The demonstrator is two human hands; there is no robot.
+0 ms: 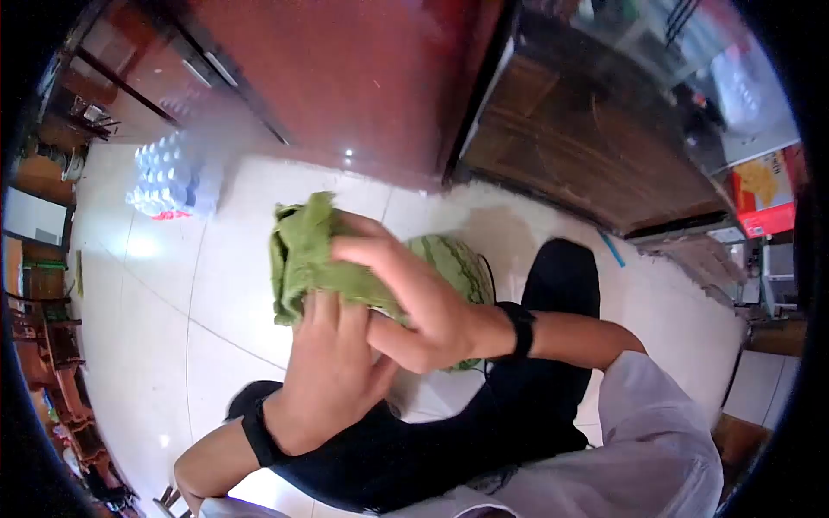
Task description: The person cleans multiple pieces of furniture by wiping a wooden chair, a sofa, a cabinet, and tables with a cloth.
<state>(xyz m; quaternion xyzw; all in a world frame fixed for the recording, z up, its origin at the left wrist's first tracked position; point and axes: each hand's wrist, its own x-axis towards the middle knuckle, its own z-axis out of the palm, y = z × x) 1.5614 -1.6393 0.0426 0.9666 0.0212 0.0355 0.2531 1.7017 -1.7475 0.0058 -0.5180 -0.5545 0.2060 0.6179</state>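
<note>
A bunched green cloth (302, 250) is held up between my two hands, over the floor. My left hand (328, 371) lies against the cloth's lower edge, its fingers bent onto the fabric. From the right, my right hand (414, 302) grips the same cloth, with its fingers at the cloth's upper right side. Both wrists wear black bands. Behind my right hand sits a green patterned round thing (453, 268), partly hidden by that hand.
A wrapped pack of bottles (168, 177) stands on the pale tiled floor (155, 319) at the upper left. Dark wooden cabinets (596, 147) line the upper right, near a red and yellow box (766, 194). My dark-clothed legs (414, 457) are below my hands.
</note>
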